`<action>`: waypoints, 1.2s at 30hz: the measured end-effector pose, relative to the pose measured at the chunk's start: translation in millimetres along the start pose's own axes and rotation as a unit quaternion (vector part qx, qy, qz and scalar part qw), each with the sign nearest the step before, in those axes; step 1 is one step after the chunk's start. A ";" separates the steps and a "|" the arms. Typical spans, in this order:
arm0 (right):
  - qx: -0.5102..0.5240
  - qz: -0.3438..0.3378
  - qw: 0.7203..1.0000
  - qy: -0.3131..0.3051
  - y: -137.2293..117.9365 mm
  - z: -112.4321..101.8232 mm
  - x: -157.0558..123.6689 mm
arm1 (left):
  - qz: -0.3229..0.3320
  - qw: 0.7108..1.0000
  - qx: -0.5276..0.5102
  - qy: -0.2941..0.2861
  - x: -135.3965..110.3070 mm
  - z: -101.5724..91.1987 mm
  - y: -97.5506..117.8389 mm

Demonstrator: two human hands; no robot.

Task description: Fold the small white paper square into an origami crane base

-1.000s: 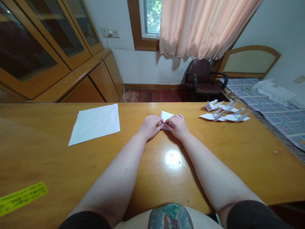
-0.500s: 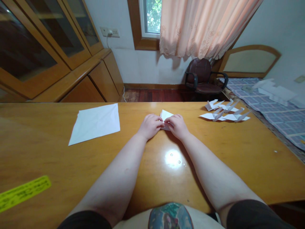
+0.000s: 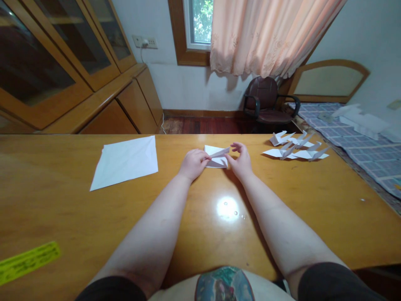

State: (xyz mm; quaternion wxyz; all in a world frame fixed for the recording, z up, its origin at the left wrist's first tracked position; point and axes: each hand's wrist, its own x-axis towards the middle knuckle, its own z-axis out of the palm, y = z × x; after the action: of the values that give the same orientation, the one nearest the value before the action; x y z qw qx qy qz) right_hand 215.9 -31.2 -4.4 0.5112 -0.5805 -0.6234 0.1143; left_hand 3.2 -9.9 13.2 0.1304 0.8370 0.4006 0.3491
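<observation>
A small folded white paper (image 3: 216, 158) lies on the wooden table (image 3: 200, 200) in front of me. My left hand (image 3: 192, 163) is curled, pinching the paper's left side where a flap lifts. My right hand (image 3: 240, 161) holds the raised flap's right tip between thumb and fingers, its other fingers spread apart above the table. A flat white sheet (image 3: 125, 162) lies to the left of my hands. Several finished folded paper shapes (image 3: 294, 149) sit in a cluster to the right.
A yellow-green label strip (image 3: 28, 262) lies at the table's near left. Wooden glass-door cabinets (image 3: 62, 62) line the left wall. A dark office chair (image 3: 266, 102) stands beyond the table under a peach curtain (image 3: 266, 35). A bed with a checked cover (image 3: 366, 146) is at the right.
My hands were pressed together over the paper. Now they have parted, the paper has unfolded wider and a flap is lifted between them.
</observation>
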 end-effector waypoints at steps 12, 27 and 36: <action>0.121 0.151 0.969 -0.152 -8.3 -4.7 1.8 | -0.060 0.995 -0.076 0.023 -1.5 -3.3 2.2; 0.167 0.211 0.951 -0.154 -10.4 -7.1 2.9 | -0.119 0.991 -0.059 0.033 -1.1 -4.4 1.0; 0.171 0.203 0.952 -0.155 -11.8 -7.8 2.6 | -0.105 0.991 -0.077 0.029 -1.5 -6.5 3.0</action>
State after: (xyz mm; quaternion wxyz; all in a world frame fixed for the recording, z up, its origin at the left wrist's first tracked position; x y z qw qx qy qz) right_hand 215.2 -36.1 9.1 0.4654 -0.5740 -0.5353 0.4090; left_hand -0.1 -13.4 18.7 0.2189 0.7672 0.4618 0.3877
